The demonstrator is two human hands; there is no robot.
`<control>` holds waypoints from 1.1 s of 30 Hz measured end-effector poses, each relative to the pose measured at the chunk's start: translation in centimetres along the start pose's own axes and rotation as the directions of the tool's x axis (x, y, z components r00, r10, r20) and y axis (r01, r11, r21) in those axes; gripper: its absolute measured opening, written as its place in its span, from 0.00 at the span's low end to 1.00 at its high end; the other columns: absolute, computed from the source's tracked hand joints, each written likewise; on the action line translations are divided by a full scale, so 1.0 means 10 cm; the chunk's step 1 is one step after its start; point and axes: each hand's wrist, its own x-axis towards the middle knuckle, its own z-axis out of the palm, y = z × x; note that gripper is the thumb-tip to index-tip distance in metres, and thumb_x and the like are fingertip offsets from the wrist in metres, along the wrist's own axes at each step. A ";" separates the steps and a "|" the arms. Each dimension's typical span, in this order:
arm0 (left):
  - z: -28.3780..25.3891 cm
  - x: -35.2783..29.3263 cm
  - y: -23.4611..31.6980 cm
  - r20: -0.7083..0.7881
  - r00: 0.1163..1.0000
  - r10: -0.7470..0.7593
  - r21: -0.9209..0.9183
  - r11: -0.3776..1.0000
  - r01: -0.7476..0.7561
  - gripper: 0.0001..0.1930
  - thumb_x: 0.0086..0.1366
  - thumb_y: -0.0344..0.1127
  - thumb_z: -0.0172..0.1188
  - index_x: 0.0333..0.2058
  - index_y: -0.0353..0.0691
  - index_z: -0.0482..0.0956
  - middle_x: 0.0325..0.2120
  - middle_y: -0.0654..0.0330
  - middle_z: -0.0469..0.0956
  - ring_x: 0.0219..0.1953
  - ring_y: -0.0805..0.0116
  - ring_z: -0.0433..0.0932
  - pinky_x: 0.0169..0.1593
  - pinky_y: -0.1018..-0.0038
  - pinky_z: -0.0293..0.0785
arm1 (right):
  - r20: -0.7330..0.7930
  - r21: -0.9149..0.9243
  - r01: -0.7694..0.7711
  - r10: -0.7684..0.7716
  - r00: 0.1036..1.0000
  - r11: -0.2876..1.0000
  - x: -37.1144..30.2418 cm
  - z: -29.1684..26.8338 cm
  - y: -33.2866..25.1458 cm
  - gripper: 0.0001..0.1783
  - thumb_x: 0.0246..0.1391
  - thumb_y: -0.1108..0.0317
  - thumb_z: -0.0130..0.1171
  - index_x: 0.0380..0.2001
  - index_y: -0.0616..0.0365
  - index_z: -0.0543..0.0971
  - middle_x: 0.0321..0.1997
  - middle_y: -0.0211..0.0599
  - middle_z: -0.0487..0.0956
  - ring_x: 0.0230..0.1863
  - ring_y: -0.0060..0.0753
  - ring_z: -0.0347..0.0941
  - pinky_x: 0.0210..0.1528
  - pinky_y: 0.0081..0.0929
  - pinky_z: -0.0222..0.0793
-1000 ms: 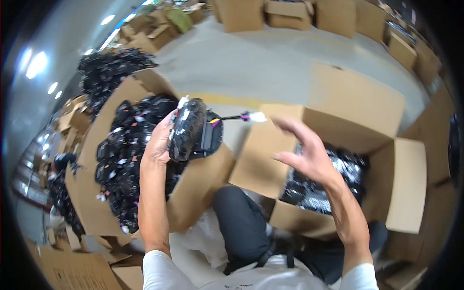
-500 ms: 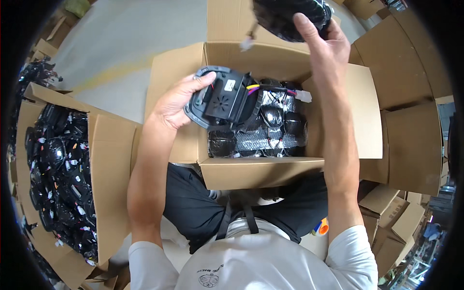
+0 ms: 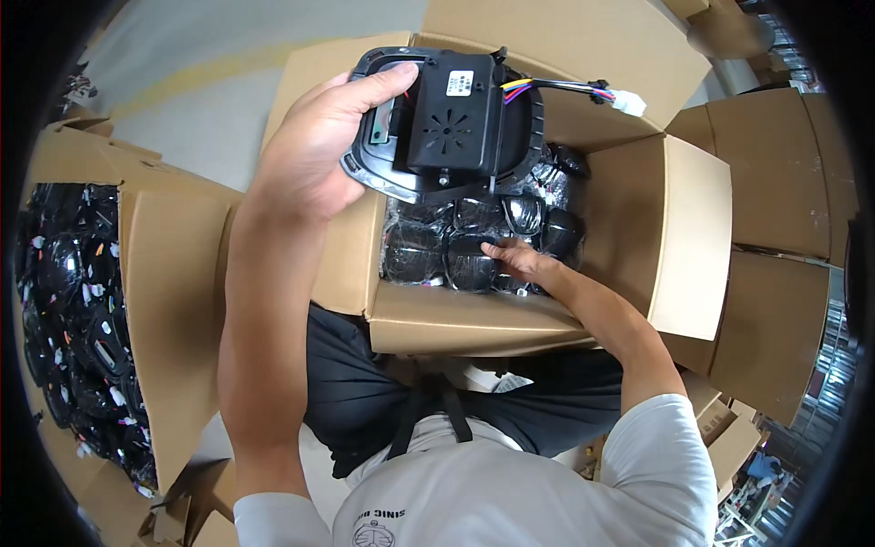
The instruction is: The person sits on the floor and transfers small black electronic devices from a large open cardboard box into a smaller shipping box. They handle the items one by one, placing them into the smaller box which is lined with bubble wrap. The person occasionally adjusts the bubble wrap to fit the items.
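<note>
My left hand [image 3: 337, 128] grips a black plastic housing [image 3: 451, 128] by its left edge, thumb on top, and holds it up above the open cardboard box [image 3: 492, 335]. The housing's back shows a slotted sunburst vent, a white label and a bundle of coloured wires [image 3: 565, 87] ending in a white connector [image 3: 627, 102]. Down inside the box, my right hand [image 3: 521, 260] has its thumb on a film-wrapped black housing [image 3: 469, 263]; its other fingers are partly hidden. Several similar wrapped black parts [image 3: 415, 253] lie packed around it. The held housing covers the box's far left part.
To the left stands a tall cardboard box [image 3: 178, 301] with a heap of black parts [image 3: 73, 319] with small connectors. More cardboard boxes [image 3: 770, 173] stand at the right. Box flaps [image 3: 697, 237] spread outward. Grey floor [image 3: 210, 73] with a yellow stripe shows at the upper left.
My right hand has come down from the upper right into the box with the wrapped housing. My left hand has lifted the bare housing up and nearer the view.
</note>
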 end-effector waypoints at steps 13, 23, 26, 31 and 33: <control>0.20 0.07 -0.34 -0.125 0.991 -0.050 0.112 0.992 0.064 0.10 0.70 0.30 0.56 0.46 0.31 0.76 0.39 0.53 0.82 0.39 0.63 0.83 0.45 0.62 0.83 | -0.098 -0.846 0.245 -0.590 0.801 0.473 -1.03 0.15 -1.44 0.33 0.50 0.47 0.71 0.46 0.68 0.78 0.42 0.59 0.82 0.47 0.54 0.80 0.49 0.42 0.75; 0.57 0.12 -0.70 -0.215 0.976 -0.021 0.220 0.973 0.070 0.11 0.74 0.36 0.51 0.45 0.34 0.75 0.37 0.54 0.79 0.38 0.64 0.80 0.44 0.60 0.79 | 0.446 -0.817 0.384 -0.894 -0.053 -0.430 -2.54 0.87 -2.05 0.41 0.34 0.61 0.74 0.55 0.64 0.73 0.47 0.43 0.74 0.50 0.45 0.72 0.51 0.42 0.70; 0.46 0.16 -0.81 -0.076 0.982 -0.175 0.114 0.976 0.183 0.16 0.75 0.44 0.52 0.48 0.35 0.73 0.42 0.56 0.78 0.43 0.69 0.78 0.49 0.61 0.77 | 0.429 -0.871 0.260 -0.903 -0.008 -0.416 -2.31 0.82 -2.08 0.25 0.42 0.71 0.64 0.47 0.63 0.74 0.40 0.42 0.76 0.43 0.46 0.73 0.47 0.41 0.71; 0.54 0.05 -0.71 -0.089 0.996 0.033 0.366 0.931 0.002 0.37 0.68 0.51 0.62 0.63 0.25 0.63 0.56 0.40 0.72 0.59 0.54 0.72 0.60 0.62 0.71 | 0.140 -0.953 0.270 -0.596 0.791 0.135 -1.99 0.18 -2.00 0.26 0.42 0.64 0.72 0.43 0.67 0.77 0.38 0.56 0.81 0.44 0.58 0.78 0.49 0.45 0.74; 0.57 0.06 -0.71 -0.039 0.999 0.034 0.365 0.931 -0.017 0.36 0.68 0.50 0.62 0.62 0.26 0.64 0.54 0.41 0.73 0.58 0.55 0.73 0.59 0.62 0.71 | 0.096 -0.904 0.274 -0.468 0.878 0.328 -1.37 -0.44 -1.47 0.32 0.40 0.61 0.73 0.47 0.71 0.76 0.38 0.60 0.82 0.44 0.50 0.81 0.48 0.40 0.74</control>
